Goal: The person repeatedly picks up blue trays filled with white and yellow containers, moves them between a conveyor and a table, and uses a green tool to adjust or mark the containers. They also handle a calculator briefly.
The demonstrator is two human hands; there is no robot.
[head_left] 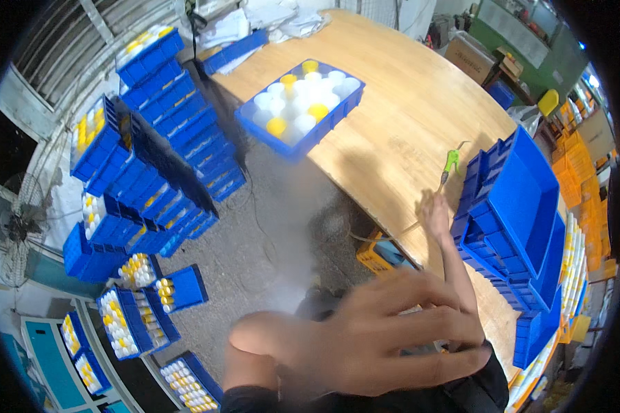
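My left hand is raised close to the camera, blurred, with its fingers spread and nothing in it. My right hand reaches forward to the edge of the wooden table. It rests at the near end of a thin green-handled tool lying on the table. Whether the fingers grip the tool is unclear. A thin hose runs from that hand down past the table edge. A blue tray holding several round white and yellow pieces sits at the table's far left edge.
Nested empty blue trays are stacked on the table right of my right hand. Tall stacks of blue trays, some with white and yellow pieces, stand on the grey floor at left. A yellow crate sits under the table.
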